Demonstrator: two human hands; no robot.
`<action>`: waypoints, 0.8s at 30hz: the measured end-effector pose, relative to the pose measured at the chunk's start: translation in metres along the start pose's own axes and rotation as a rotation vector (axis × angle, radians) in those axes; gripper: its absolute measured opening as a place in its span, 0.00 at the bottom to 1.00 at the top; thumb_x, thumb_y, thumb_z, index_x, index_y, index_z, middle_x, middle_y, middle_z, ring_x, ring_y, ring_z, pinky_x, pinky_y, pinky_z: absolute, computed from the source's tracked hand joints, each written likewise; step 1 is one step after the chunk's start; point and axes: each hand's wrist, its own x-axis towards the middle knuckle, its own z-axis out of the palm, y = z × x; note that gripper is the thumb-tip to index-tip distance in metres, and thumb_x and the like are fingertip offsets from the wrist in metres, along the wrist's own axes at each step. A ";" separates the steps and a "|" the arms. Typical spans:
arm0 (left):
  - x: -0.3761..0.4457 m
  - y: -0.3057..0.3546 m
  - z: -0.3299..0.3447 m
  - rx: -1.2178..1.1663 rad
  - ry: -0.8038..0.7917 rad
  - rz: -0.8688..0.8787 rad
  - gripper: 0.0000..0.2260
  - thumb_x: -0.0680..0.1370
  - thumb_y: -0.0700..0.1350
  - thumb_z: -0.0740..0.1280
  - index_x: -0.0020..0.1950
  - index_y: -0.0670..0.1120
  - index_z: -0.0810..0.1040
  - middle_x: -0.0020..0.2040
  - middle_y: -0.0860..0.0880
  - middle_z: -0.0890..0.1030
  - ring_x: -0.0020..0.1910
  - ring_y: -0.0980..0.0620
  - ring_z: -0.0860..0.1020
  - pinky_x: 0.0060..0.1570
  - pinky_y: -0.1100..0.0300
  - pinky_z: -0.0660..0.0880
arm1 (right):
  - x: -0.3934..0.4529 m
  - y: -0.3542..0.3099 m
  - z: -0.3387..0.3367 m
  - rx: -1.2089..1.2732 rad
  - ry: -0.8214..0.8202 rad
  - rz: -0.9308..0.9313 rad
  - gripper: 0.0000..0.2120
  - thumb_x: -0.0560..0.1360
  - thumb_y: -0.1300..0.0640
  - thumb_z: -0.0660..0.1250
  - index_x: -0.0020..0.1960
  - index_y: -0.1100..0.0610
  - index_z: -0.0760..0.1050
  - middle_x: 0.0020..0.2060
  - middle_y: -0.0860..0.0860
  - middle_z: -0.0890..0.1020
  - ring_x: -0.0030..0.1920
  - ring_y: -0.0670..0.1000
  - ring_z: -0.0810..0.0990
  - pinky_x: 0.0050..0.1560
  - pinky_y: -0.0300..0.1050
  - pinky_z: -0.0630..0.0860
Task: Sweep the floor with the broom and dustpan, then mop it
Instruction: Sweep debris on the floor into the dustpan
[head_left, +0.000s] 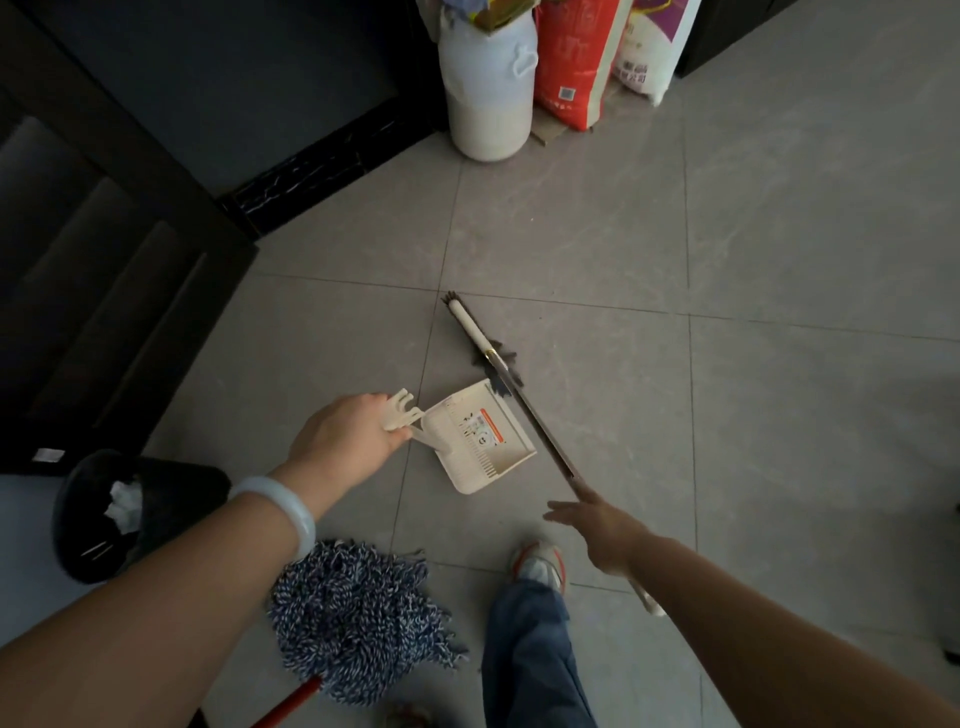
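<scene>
A cream dustpan (485, 439) rests on the grey tile floor at the centre, its mouth facing the broom. My left hand (345, 439) is shut on the dustpan's handle. The broom (485, 345) has a cream head with dark bristles touching the dustpan's far corner. Its thin metal handle runs down and right to my right hand (605, 530), which grips it with the forefinger stretched out. A blue-and-white string mop (358, 610) with a red handle lies on the floor by my left forearm.
A black waste bin (156, 499) with white paper inside stands at the left. A white jug (488, 88) and red and white sacks (576, 57) stand at the far wall. Dark cabinets fill the left. My leg and shoe (540, 566) are below the dustpan.
</scene>
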 end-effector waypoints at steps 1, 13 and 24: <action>0.000 -0.001 0.000 -0.004 0.002 0.002 0.10 0.75 0.56 0.68 0.49 0.50 0.78 0.45 0.48 0.82 0.43 0.45 0.79 0.38 0.58 0.71 | 0.002 0.001 0.006 0.032 0.018 0.014 0.32 0.75 0.71 0.58 0.76 0.51 0.60 0.78 0.48 0.53 0.78 0.51 0.44 0.74 0.41 0.52; -0.005 -0.001 0.008 -0.008 0.039 0.027 0.11 0.75 0.54 0.70 0.50 0.47 0.79 0.47 0.45 0.82 0.47 0.41 0.79 0.43 0.54 0.74 | 0.022 0.007 0.057 0.382 0.177 0.248 0.44 0.72 0.74 0.61 0.78 0.45 0.46 0.73 0.55 0.66 0.67 0.57 0.72 0.62 0.45 0.73; -0.012 -0.002 0.020 -0.003 0.080 0.010 0.12 0.74 0.56 0.69 0.50 0.48 0.78 0.46 0.46 0.82 0.45 0.43 0.79 0.44 0.53 0.76 | 0.041 0.002 0.088 0.346 0.189 0.489 0.31 0.81 0.54 0.59 0.78 0.56 0.47 0.64 0.60 0.72 0.60 0.59 0.76 0.61 0.51 0.72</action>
